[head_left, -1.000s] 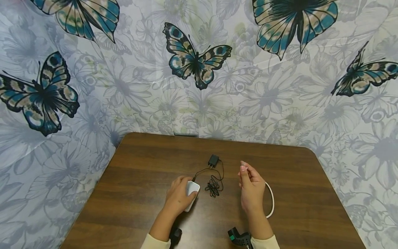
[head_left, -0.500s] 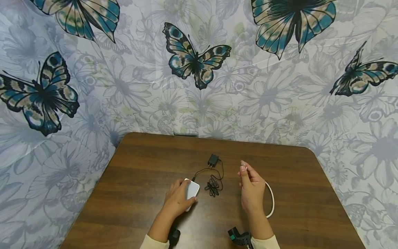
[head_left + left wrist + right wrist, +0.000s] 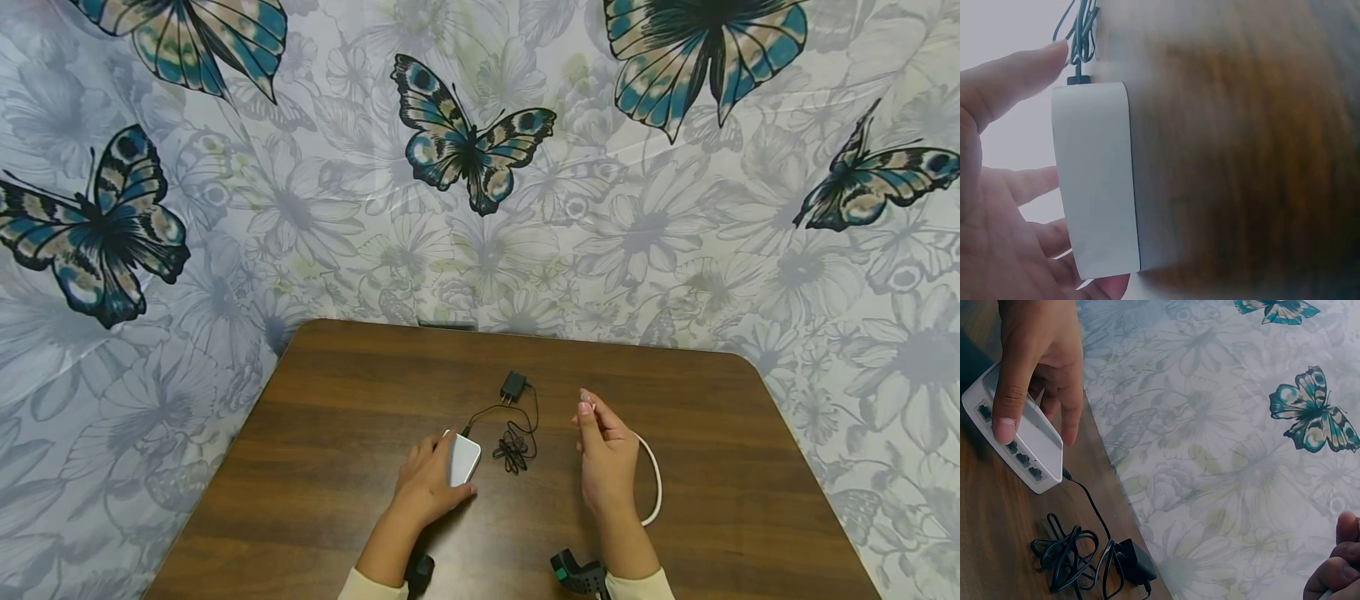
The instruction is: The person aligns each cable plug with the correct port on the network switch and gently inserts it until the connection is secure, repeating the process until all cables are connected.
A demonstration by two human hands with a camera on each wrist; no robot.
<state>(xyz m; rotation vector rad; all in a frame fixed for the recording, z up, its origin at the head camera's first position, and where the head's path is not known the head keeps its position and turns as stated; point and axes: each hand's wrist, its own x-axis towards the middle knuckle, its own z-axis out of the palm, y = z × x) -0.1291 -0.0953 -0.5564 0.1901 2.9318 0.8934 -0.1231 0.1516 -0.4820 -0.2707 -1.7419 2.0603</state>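
Observation:
A white network switch (image 3: pixel 465 460) stands tilted on the table under my left hand (image 3: pixel 431 487). My fingers hold its far side, while the thumb lies across the side with the ports in the right wrist view, where several sockets of the switch (image 3: pixel 1022 456) show. The left wrist view has a plain white face of the switch (image 3: pixel 1094 181) with the left hand's fingers (image 3: pixel 1029 184) behind it. To the right, my right hand (image 3: pixel 607 458) is raised and pinches the small clear end of a white network cable (image 3: pixel 656 475). The cable loops down behind the wrist.
A black power adapter (image 3: pixel 513 386) lies beyond the switch, its prongs toward me. Its thin black cord (image 3: pixel 514 450) is bundled beside the switch and plugged into it. Behind the brown table (image 3: pixel 352 383) hangs a butterfly-patterned cloth (image 3: pixel 322 208).
My left thumb has slid toward me along the switch, so more of its top shows. The switch has shifted very slightly. My right hand has stayed nearly still with the cable end.

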